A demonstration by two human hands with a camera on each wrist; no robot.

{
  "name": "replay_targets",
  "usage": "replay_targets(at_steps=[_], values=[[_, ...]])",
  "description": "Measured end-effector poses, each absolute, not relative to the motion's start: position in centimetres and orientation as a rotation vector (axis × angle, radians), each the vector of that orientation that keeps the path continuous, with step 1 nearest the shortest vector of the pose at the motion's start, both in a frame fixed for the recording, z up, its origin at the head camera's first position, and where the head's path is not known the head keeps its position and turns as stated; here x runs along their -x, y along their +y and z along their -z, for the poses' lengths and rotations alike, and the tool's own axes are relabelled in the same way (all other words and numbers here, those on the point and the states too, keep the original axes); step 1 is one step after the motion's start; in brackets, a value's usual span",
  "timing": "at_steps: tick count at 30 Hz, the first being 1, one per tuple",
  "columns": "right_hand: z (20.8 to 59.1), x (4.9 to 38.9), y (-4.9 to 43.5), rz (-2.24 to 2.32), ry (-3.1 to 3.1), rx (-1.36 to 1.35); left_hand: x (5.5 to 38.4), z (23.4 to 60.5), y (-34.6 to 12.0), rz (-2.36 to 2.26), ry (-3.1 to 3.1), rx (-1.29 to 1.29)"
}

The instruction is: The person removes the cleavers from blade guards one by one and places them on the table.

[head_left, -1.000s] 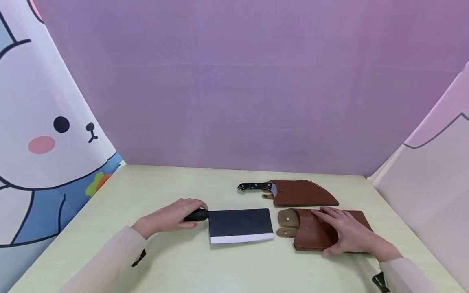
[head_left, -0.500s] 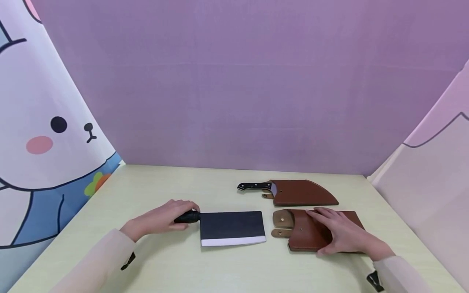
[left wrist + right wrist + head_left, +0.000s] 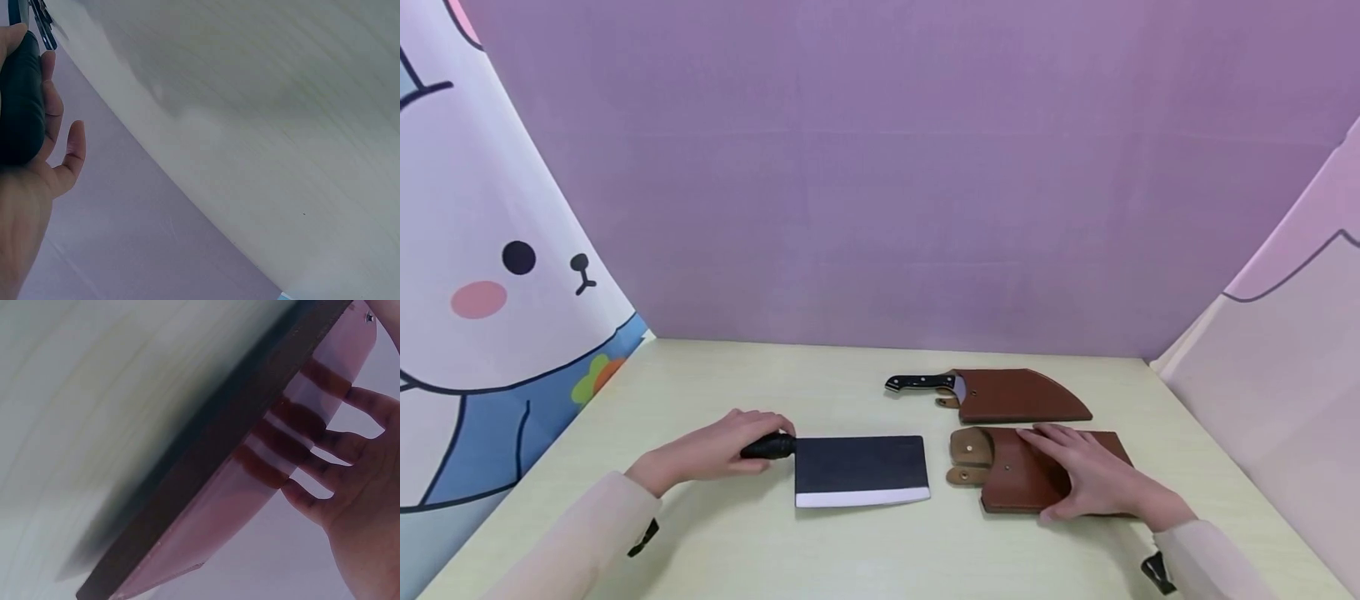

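My left hand (image 3: 715, 448) holds the black handle of a cleaver (image 3: 859, 468) in the head view. The blade is dark and broad, with a bright cutting edge toward me, and points right. In the left wrist view, the fingers wrap the handle (image 3: 22, 112). My right hand (image 3: 1093, 473) spans a brown leather knife sheath (image 3: 1011, 479), thumb at its near edge and fingertips at its far edge. Two tan straps with snaps stick out unfastened at the sheath's left end, facing the blade tip across a gap. The right wrist view shows fingertips against the glossy sheath (image 3: 219, 515).
Behind the right hand lies a second knife (image 3: 922, 381), its black riveted handle pointing left and its blade inside another brown sheath (image 3: 1022, 396). A purple backdrop (image 3: 880, 183) closes the pale table's (image 3: 760, 542) far side, with printed cloth on the left and right.
The cleaver has shifted left with my left hand. The sheath under my right hand has slid left too, by less, so the gap between them is wider. The second knife has stayed put.
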State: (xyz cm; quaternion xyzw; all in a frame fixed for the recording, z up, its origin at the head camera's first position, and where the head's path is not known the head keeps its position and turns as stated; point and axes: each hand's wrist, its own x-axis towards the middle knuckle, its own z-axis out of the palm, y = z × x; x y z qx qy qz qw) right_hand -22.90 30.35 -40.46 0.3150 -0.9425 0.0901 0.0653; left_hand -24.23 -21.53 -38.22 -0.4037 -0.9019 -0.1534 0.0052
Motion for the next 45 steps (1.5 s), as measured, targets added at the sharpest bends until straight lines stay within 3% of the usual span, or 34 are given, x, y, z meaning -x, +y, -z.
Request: replay_targets(at_steps=[45], values=[[41.1, 23.6, 29.4, -0.337, -2.983, -1.012, 26.1, 40.6, -22.3, 0.392, -2.850, 1.270]])
